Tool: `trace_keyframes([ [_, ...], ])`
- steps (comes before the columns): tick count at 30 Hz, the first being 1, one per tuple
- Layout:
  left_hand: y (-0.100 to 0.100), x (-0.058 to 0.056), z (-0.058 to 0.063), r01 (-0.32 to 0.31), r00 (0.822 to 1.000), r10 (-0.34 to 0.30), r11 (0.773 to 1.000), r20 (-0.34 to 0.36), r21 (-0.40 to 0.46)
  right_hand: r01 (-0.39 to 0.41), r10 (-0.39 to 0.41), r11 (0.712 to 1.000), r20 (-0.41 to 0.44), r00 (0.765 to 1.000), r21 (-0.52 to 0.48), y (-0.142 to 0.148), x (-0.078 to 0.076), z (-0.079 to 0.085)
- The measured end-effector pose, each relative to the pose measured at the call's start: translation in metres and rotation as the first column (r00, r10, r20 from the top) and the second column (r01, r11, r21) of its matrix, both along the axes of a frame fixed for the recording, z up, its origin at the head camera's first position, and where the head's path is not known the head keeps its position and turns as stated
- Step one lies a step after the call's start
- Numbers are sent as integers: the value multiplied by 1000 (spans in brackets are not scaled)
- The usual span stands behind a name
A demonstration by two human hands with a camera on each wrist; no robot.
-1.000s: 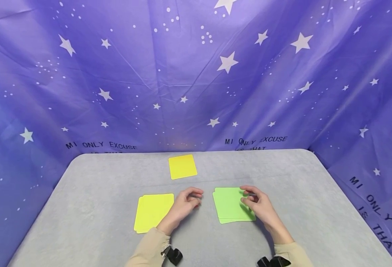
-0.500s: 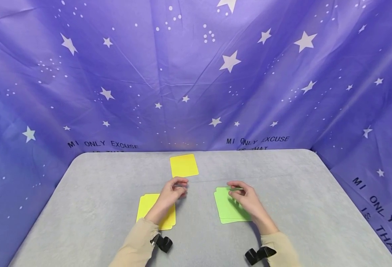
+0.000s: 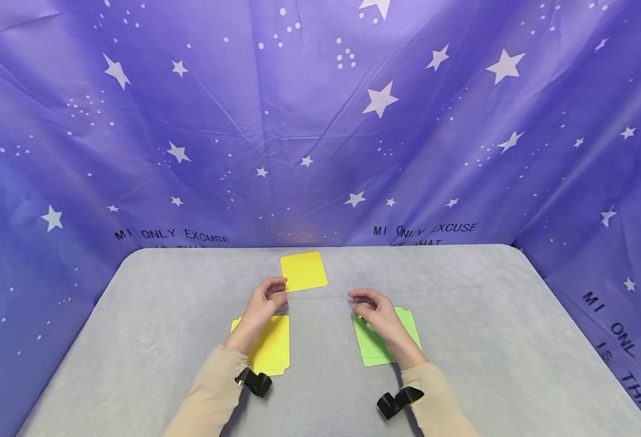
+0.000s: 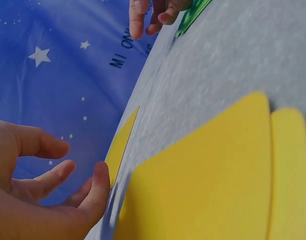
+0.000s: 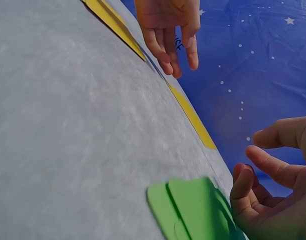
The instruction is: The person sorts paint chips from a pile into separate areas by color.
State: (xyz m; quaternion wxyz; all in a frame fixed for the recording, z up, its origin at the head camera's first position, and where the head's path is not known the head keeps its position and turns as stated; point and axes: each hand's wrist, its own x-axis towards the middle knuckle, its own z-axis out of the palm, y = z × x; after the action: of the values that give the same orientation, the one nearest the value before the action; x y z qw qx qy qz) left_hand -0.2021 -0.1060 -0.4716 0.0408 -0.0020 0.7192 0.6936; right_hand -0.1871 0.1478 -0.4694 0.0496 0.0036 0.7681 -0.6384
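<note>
My left hand (image 3: 263, 306) hovers over a pile of yellow square cards (image 3: 274, 346), its fingers loosely bent and holding nothing. Its fingertips lie close to the near left corner of a single yellow card (image 3: 304, 271) at the back of the table. Above a pile of green square cards (image 3: 377, 349) is my right hand (image 3: 380, 315), also with loosely bent fingers around no object. In the left wrist view the thumb and fingers stand apart over the yellow cards (image 4: 208, 175). The right wrist view has a gap between thumb and fingers beside the green cards (image 5: 193, 210).
A grey table (image 3: 479, 340) bears the cards. Behind it and along both sides hangs a purple curtain (image 3: 320, 121) with white stars and printed words. Black wrist cameras (image 3: 255, 382) are strapped over the beige sleeves (image 3: 208, 388).
Both hands have moved left and a little farther from me. The left has come across the yellow pile toward the single card. The cards keep their places; the head view has shifted slightly.
</note>
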Motion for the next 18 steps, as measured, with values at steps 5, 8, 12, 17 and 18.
trace_keyframes([
  [5, -4, -4, -1, -24, 999, 23, 1000, 27, 6, -21, 21, 1000, 3, 1000, -13, -10, -12, 2],
  [8, -5, -7, -3, -41, 998, 40, 999, 47, 8, -52, 52, 998, -11, 999, -21, -14, -19, 3],
  [12, -5, -10, -3, -58, 995, 56, 998, 88, 27, -104, 103, 994, -29, 994, -26, -20, -29, 4],
  [17, -4, -14, -1, -58, 990, 49, 996, 131, 62, -148, 148, 989, -29, 989, -22, -30, -41, 5],
  [18, -4, -15, -1, -56, 990, 48, 996, 133, 64, -151, 150, 988, -25, 988, -17, -33, -44, 5],
])
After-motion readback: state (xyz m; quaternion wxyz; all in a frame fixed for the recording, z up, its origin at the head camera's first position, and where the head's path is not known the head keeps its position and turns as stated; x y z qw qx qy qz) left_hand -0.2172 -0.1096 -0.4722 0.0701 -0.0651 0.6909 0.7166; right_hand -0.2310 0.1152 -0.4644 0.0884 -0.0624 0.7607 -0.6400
